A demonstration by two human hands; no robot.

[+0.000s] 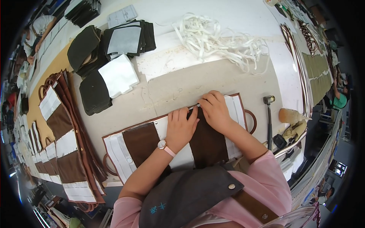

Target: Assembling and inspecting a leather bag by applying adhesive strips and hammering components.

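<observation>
A flat bag panel (pixel 209 142) with brown and white stripes lies in front of me. Brown trim runs along its far edge, and a brown loop handle sticks out at each end. At the middle of that far edge, my left hand (pixel 181 127) has its bent fingers on the trim. Right beside it, my right hand (pixel 216 110) pinches the same edge, its fingers curled over the border. A short pale strip shows between the two hands at the edge; what it is I cannot make out. The lower part of the panel is hidden by my forearms and dark apron.
A hammer (pixel 269 119) lies right of the panel, near a jar of amber stuff (pixel 289 115). Tangled white tape (pixel 213 36) lies at the back. Dark cut pieces (pixel 95 91) are stacked far left, and striped bag panels (pixel 70 148) are piled at the left. Other people are around the edges.
</observation>
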